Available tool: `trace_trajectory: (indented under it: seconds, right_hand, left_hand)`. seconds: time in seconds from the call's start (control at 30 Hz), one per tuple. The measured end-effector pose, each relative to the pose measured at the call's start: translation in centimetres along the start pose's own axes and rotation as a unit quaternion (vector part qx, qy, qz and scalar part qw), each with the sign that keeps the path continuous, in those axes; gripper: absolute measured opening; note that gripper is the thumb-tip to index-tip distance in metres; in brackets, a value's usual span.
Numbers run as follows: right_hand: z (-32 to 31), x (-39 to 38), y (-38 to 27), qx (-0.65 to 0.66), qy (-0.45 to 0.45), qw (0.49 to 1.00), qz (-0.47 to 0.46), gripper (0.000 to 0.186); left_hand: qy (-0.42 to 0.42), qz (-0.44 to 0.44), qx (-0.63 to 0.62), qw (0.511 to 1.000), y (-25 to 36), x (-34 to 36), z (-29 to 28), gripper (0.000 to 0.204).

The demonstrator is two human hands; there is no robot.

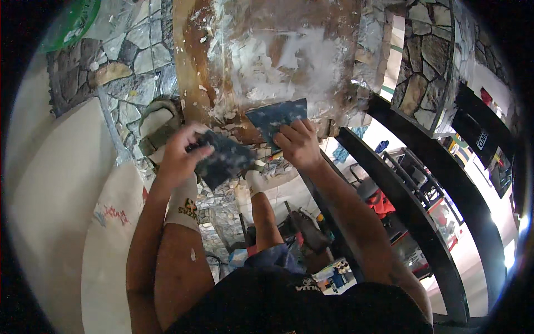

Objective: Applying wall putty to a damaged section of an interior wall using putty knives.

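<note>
My left hand (179, 155) grips a dark, square-cornered sheet (227, 160) by its left side, thumb on top. Pale smudges speckle this sheet, which looks like sandpaper or a thin flexible pad. In my right hand (300, 146) is another dark sheet (275, 116), pinched at its right edge and held beside the near end of a brown wooden board (194, 67). Whether that sheet touches the board I cannot tell. White, chalky patches and streaks cover much of the board. The two sheets are a short way apart.
Stone-patterned surfaces (142, 50) flank the board. A green-rimmed container (72, 28) stands at far left, above a pale wall (55, 183). Black slats (400, 189) with gaps run down the right, with cluttered belongings visible below. My legs (181, 250) are beneath my arms.
</note>
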State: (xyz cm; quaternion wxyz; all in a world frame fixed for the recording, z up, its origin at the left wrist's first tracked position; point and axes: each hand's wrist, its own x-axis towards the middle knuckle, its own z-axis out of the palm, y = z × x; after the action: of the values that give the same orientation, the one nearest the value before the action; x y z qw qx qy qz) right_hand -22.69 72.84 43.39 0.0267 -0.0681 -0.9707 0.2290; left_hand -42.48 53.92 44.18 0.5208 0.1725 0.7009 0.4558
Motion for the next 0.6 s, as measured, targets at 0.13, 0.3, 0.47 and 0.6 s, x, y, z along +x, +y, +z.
trace_trajectory:
  seconds: [0.13, 0.3, 0.47, 0.6]
  right_hand:
    - [1.2, 0.5, 0.1, -0.009, -0.015, 1.0, -0.01, 0.014]
    - [2.2, 1.6, 0.1, -0.042, -0.017, 0.999, -0.004, 0.013]
    - [1.9, 4.7, 1.1, -0.063, -0.161, 0.98, 0.1, 0.026]
    - [1.2, 8.3, 1.8, -0.071, -0.011, 0.993, 0.093, 0.024]
  left_hand:
    - [-0.175, -0.04, 0.058, 0.982, -0.9, -0.7, 1.0, 0.04]
    - [-0.192, 0.019, 0.181, 0.964, -2.5, -0.6, 2.1, 0.033]
    - [-0.176, 0.031, 0.245, 0.953, -4.0, -0.7, 2.6, 0.035]
    - [-0.195, 0.013, 0.249, 0.949, -4.0, -0.6, 2.5, 0.037]
